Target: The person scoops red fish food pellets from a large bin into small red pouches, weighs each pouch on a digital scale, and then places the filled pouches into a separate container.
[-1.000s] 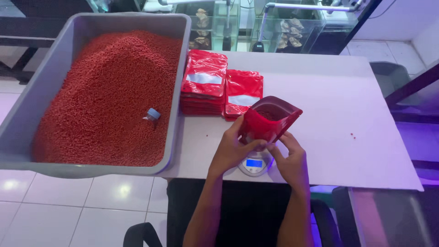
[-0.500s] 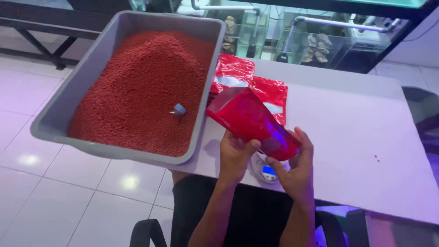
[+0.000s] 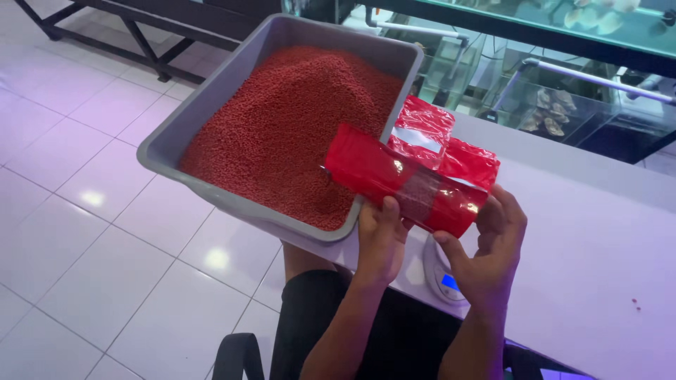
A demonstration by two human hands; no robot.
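Both hands hold a red pouch (image 3: 405, 184) tipped on its side, its mouth pointing toward ten o'clock over the near right corner of a grey tub (image 3: 184, 130) heaped with small red pellets (image 3: 289, 127). The left hand (image 3: 380, 236) grips the pouch from below near its middle, thumb up across the glossy front and the other fingers curled behind it. The right hand (image 3: 493, 243) cups the pouch's bottom end at about four o'clock from the left hand, its fingers wrapped closed round the base with the thumb underneath. The pouch has a clear strip across its front, and its open end hangs over the pellets; whether it touches them cannot be told. Behind the pouch, toward one o'clock, a stack of flat red pouches (image 3: 440, 141) lies on the white table (image 3: 591, 239). Just under the hands, at six o'clock from the held pouch, a small digital scale (image 3: 443, 278) sits near the table's front edge, its blue display partly showing between the wrists
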